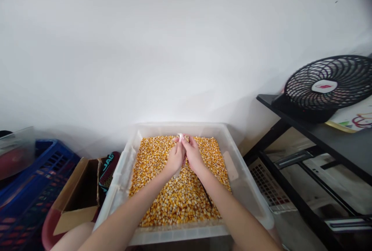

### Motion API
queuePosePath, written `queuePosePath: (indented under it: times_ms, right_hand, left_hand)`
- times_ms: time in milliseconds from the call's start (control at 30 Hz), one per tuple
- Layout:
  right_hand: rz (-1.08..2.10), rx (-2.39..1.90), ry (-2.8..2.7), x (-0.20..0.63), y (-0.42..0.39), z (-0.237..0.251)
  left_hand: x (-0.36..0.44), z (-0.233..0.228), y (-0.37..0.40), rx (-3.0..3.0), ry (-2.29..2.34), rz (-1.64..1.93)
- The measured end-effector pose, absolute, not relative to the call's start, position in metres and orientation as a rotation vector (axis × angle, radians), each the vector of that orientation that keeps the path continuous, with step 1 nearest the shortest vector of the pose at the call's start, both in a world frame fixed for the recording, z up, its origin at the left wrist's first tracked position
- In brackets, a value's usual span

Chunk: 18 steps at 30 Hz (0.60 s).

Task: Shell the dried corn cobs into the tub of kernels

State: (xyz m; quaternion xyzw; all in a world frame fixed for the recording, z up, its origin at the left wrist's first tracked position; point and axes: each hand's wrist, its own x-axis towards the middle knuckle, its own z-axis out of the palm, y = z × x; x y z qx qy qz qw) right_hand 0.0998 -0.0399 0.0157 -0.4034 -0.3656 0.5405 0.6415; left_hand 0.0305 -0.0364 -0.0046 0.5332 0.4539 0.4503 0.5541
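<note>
the white bit (180,137) sits between the left hand (174,159) and the right hand (193,157), with the fingers of both pinched on it. it is over the corn (183,208), near the far side of the tub (180,235). it seems best to pinch softly, low down, so loose bits land inside.

Translucent plastic storage bin (174,237), lower center of the frame, supporting within its walls a broad bed of loose corn kernels (177,206), mixed yellow, orange and whitish.
</note>
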Motion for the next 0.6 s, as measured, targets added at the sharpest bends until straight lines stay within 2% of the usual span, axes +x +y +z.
queuePosePath:
  times_ms: [200, 600]
  right_hand:
    - [1.061, -0.93, -0.971, 0.097, -0.045, 0.012]
    - [1.156, -0.894, -0.958, 0.107, -0.033, 0.001]
  left_hand:
    - [0.032, -0.01, -0.039, 1.254, 1.07, 1.059]
    - [0.031, 0.013, -0.04, 1.175, 1.081, 0.959]
